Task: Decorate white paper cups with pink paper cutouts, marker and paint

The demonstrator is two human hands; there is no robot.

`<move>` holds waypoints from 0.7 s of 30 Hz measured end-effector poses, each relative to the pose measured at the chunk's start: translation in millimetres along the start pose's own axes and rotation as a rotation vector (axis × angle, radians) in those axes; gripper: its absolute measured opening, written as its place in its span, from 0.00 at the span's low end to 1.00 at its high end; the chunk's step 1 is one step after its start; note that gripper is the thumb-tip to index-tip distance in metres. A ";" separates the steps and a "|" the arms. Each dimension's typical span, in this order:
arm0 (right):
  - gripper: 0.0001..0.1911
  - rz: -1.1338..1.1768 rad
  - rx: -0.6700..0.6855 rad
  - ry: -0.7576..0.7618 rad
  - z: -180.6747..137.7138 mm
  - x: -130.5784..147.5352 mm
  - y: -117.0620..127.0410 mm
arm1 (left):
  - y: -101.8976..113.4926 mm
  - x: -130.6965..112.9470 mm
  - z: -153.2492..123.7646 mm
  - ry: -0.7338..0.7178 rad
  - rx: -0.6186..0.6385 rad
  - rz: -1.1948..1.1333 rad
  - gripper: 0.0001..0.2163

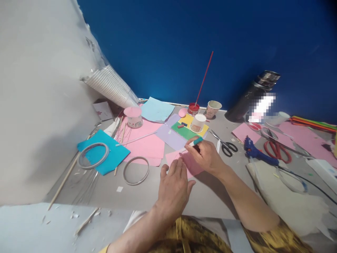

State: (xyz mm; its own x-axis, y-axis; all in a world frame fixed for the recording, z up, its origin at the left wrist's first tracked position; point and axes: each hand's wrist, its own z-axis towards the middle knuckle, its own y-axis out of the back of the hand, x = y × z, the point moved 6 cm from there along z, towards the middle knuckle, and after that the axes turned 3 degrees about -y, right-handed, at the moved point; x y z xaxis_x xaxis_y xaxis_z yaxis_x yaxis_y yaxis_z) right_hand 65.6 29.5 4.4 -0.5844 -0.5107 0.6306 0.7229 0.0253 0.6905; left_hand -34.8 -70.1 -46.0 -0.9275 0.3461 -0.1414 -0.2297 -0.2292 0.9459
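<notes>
My right hand (206,157) is closed around a white marker with a teal end (196,141), its writing tip hidden by the fingers. Under both hands lies a piece of pink paper (196,168). My left hand (173,182) rests on that paper with its fingers stretched out, pressing it down. Just beyond the hands, an upside-down white paper cup (198,123) stands on yellow and green sheets, with two short crayon-like sticks (181,126) beside it. To the right of my right hand lie black-handled scissors (228,147).
Grey rings (136,171) and blue paper (113,160) lie left, near a pink-topped cup (134,117). A red paint pot (193,109) holds a brush. A tilted stack of cups (112,84) leans by the wall. Rightward are a blue glue gun (259,151) and a dark flask (247,100).
</notes>
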 end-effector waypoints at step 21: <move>0.08 -0.134 0.034 -0.050 1.5 -4.1 12.1 | -0.1 0.0 -0.1 -0.006 0.007 0.004 0.21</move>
State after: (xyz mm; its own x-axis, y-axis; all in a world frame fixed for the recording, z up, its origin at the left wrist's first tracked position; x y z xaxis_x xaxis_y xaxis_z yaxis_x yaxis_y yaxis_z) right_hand 76.2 33.2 10.6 -0.6932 -0.4682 0.5480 0.6247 -0.0110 0.7808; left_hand -34.9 -70.2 -46.2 -0.9265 0.3508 -0.1358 -0.2238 -0.2238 0.9486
